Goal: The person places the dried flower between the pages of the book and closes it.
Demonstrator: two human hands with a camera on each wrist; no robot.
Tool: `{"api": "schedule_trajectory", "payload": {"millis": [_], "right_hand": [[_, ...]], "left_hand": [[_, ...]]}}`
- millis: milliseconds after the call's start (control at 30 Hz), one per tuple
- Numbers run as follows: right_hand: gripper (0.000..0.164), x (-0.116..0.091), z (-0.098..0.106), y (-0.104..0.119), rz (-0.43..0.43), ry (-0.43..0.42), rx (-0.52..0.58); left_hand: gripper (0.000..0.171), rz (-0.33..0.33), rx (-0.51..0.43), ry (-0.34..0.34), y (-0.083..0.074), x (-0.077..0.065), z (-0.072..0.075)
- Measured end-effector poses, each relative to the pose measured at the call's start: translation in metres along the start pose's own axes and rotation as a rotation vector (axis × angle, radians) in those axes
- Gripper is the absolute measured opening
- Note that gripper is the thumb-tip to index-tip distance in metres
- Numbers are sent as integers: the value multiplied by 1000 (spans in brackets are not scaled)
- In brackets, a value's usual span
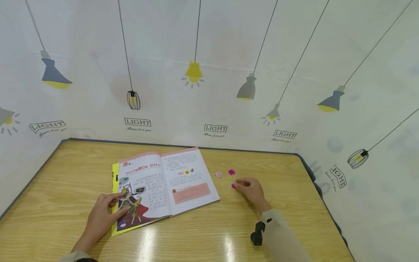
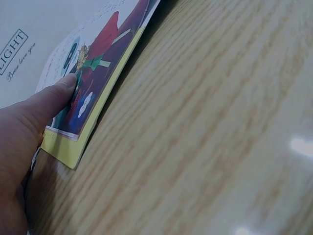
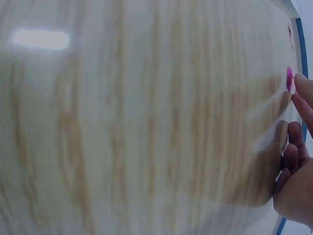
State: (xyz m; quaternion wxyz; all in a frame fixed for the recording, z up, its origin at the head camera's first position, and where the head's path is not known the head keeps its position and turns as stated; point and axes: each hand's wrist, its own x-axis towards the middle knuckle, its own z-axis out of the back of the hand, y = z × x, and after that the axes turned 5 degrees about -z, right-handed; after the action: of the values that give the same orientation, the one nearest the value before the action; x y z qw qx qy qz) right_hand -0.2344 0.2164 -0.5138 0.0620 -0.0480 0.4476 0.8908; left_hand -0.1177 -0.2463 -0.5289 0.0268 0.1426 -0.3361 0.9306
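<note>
An open illustrated book (image 1: 193, 182) lies on the wooden table. My left hand (image 1: 103, 214) rests at its left edge, thumb and forefinger on the picture page. In the left wrist view the thumb (image 2: 61, 93) presses on the page near the yellow corner; the other fingers are out of sight. To the right of the book, my right hand (image 1: 250, 191) pinches a small magenta flower (image 1: 233, 186) between thumb and forefinger, close to the tabletop. Just beyond it lie another magenta flower (image 1: 231, 172) and a pale pink flower (image 1: 218, 174).
The wood-grain table (image 1: 294, 189) meets a pale wall covering (image 1: 222, 32) printed with hanging lamps, along a dark edge at the back and sides. A yellow cover or sheet (image 1: 115, 176) sticks out beneath the book's left side.
</note>
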Motion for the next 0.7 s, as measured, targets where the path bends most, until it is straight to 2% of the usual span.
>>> {"api": "schedule_trajectory", "payload": {"millis": [300, 467, 700], "right_hand": [[28, -1, -6, 0, -5, -114, -74], [26, -3, -8, 0, -12, -129, -99], [24, -5, -7, -2, -11, -109, -88]], "left_hand": [[51, -3, 10, -13, 2, 1, -1], [51, 0, 7, -11, 2, 1, -1], [51, 7, 4, 9, 1, 0, -1]]}}
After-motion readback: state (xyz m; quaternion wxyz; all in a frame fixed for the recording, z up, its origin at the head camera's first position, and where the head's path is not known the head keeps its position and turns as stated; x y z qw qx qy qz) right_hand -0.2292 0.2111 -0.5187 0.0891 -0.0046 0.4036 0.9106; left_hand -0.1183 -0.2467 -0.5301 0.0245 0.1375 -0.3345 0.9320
